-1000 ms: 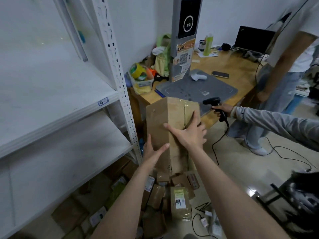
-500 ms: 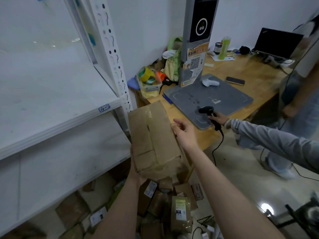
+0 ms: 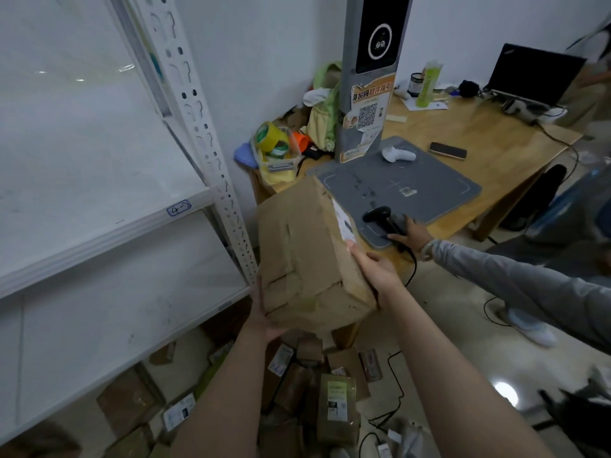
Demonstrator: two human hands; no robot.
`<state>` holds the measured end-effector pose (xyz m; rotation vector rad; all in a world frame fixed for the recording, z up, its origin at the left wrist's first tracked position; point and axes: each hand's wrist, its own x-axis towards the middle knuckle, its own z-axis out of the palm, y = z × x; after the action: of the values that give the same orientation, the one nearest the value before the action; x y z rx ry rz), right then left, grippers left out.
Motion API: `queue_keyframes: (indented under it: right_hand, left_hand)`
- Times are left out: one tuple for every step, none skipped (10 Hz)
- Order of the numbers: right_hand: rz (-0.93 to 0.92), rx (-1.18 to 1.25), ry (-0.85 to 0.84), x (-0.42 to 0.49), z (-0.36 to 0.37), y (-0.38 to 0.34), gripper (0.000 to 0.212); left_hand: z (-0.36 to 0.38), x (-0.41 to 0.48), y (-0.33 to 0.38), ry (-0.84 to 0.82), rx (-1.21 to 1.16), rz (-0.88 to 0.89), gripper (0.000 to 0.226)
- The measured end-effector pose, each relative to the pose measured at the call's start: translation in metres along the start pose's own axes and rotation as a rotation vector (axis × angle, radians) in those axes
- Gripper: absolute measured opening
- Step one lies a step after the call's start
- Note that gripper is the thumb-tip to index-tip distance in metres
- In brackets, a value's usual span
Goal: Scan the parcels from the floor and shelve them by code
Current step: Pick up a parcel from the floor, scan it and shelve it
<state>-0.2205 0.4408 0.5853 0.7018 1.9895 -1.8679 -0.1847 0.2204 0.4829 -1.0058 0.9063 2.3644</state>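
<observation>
You hold one cardboard box [image 3: 304, 252] tilted just before the worktop [image 3: 496, 137] corner, your right hand [image 3: 377, 272] flat on its labelled side with straight fingers, your left hand [image 3: 264, 317] beneath it, fingers hidden, grip untellable, one scanner [image 3: 380, 214] over that worktop's edge.

Both bare forearms stretched forward, left hand [image 3: 264, 314] palm-up, thumb raised, right hand [image 3: 377, 272] flat, fingers straight
</observation>
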Motion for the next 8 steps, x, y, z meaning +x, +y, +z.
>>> queue_keyframes:
  right_hand:
    - [-0.137,0.069,0.135,0.034,-0.017,0.017,0.120]
    - [-0.172,0.036,0.254,0.060,-0.023,0.027,0.114]
    - [-0.198,-0.081,0.295,0.074,-0.027,0.019,0.099]
    - [-0.203,-0.176,0.301,0.091,-0.029,0.014,0.095]
    - [-0.200,-0.223,0.264,0.116,-0.038,0.017,0.094]
    - [-0.223,-0.244,0.237,0.141,-0.048,0.021,0.081]
    - [-0.228,-0.239,0.283,0.169,-0.055,0.023,0.047]
    - [-0.230,-0.305,0.369,0.197,-0.063,0.017,0.031]
  left_hand:
    - [0.027,0.011,0.020,-0.087,0.271,0.175,0.050]
    - [0.056,0.018,0.031,0.016,0.431,0.262,0.046]
    - [0.080,0.028,0.024,0.052,0.655,0.285,0.109]
    - [0.104,0.044,0.010,0.136,0.736,0.267,0.153]
    - [0.112,0.062,0.001,0.132,0.731,0.255,0.155]
    - [0.110,0.079,-0.006,0.105,0.682,0.267,0.143]
    - [0.113,0.085,-0.010,0.126,0.587,0.306,0.125]
    - [0.113,0.094,-0.010,0.221,0.530,0.346,0.101]
